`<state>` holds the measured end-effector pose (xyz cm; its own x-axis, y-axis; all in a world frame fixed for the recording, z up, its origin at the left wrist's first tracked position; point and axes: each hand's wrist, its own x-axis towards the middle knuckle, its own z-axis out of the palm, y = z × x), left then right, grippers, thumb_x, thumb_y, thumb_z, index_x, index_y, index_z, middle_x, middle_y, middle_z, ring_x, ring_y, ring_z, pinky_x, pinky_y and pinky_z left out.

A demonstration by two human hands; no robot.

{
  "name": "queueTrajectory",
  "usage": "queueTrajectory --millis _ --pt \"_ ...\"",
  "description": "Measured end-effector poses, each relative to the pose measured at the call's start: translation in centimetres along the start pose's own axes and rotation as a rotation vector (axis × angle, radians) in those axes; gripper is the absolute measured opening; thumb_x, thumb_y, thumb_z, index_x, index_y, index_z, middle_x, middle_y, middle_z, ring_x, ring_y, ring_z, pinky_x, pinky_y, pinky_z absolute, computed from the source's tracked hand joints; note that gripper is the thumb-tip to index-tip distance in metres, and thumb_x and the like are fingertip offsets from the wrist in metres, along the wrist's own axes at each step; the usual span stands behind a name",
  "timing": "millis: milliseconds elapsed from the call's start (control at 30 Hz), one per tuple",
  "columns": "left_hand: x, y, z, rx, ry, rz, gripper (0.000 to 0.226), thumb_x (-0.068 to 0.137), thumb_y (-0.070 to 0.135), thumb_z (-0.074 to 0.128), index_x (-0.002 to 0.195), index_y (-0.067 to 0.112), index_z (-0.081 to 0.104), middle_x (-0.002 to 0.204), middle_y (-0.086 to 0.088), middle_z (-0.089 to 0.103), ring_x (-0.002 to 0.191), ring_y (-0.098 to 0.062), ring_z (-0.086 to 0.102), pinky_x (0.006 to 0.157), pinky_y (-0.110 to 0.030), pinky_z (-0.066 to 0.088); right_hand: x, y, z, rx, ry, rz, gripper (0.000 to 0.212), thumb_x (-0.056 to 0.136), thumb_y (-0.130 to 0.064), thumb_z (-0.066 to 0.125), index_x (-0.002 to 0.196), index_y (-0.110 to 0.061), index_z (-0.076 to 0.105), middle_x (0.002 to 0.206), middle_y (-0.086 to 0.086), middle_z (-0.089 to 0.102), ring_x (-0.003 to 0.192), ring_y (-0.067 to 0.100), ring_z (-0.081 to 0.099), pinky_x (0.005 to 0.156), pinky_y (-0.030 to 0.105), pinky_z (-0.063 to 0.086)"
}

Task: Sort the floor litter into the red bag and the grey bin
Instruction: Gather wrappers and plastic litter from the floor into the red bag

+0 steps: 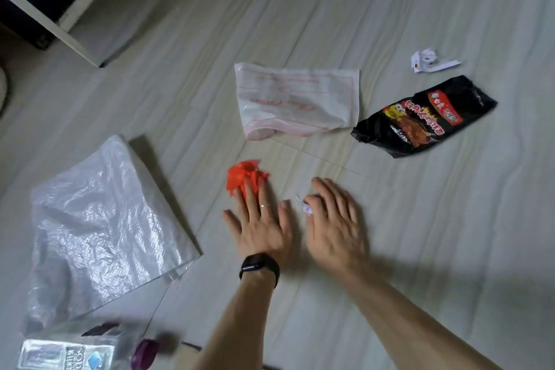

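Left hand [258,225]: fingers flat on crumpled red bag [244,179], mid-floor, nothing clasped. Right hand [333,225] pinches pale scrap [307,208]. Advice: shake bag mouth open before loading scrap, black packet [423,117]; grey bin unseen.

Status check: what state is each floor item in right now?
Crumpled red plastic bag: bunched, under straight fingers of left hand.
Flat white plastic bag with red print: lying flat, untouched.
Black noodle wrapper: creased, untouched.
Crumpled white paper: balled, untouched.
Large clear plastic sheet: spread flat.
Right hand: at small pale scrap, grip unclear.
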<state>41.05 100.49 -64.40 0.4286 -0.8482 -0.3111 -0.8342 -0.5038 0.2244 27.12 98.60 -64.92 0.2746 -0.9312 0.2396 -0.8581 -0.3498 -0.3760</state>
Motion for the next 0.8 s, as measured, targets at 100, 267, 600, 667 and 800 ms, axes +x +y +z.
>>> queueTrajectory --millis 100,267,600,667,800 --pt "-0.1 0.6 0.5 0.01 0.05 -0.006 0.068 0.096 0.06 0.017 0.155 0.034 -0.003 0.163 0.007 -0.008 0.149 -0.016 -0.014 0.119 -0.054 -0.005 0.4 0.6 0.3 0.119 0.019 -0.001 0.026 0.102 -0.018 0.045 0.11 -0.011 0.067 0.139 0.004 0.057 0.134 0.02 0.049 0.105 0.044 0.041" --pt "0.3 0.4 1.2 0.014 0.102 -0.011 0.071 0.092 0.063 0.017 0.155 0.035 0.002 0.164 0.005 0.001 0.15 -0.017 -0.008 0.119 -0.053 -0.002 5.6 4.9 -3.3 0.402 0.232 0.168 0.02 0.094 -0.011 0.057 0.106 -0.006 0.072 0.109 0.009 0.058 0.095 0.023 0.062 0.085 0.035 0.052" --pt "0.4 0.4 1.2 0.06 0.061 -0.017 0.072 0.092 0.064 0.014 0.156 0.031 0.006 0.164 0.003 -0.007 0.149 -0.018 -0.018 0.118 -0.054 -0.006 25.8 21.4 -4.9 0.05 -0.193 0.547 0.027 0.094 -0.039 0.057 0.116 -0.033 0.072 0.163 0.002 0.017 0.147 0.028 0.023 0.12 0.035 0.021" --pt "0.4 0.5 1.1 0.06 0.055 -0.015 0.072 0.092 0.064 0.014 0.156 0.031 0.008 0.164 0.002 -0.007 0.149 -0.018 -0.018 0.118 -0.055 -0.007 25.6 21.6 -4.1 0.029 -0.199 0.515 0.031 0.096 -0.039 0.057 0.123 -0.032 0.068 0.152 0.006 0.035 0.137 0.027 0.039 0.116 0.028 0.028" --pt "0.3 0.6 0.8 0.049 0.052 -0.013 0.072 0.092 0.064 0.015 0.156 0.031 0.01 0.164 0.002 -0.005 0.149 -0.019 -0.016 0.118 -0.055 -0.006 22.5 19.3 -3.6 -0.073 -0.168 0.352 0.031 0.099 -0.022 0.051 0.125 -0.017 0.067 0.133 0.014 0.06 0.118 0.034 0.057 0.1 0.031 0.044"
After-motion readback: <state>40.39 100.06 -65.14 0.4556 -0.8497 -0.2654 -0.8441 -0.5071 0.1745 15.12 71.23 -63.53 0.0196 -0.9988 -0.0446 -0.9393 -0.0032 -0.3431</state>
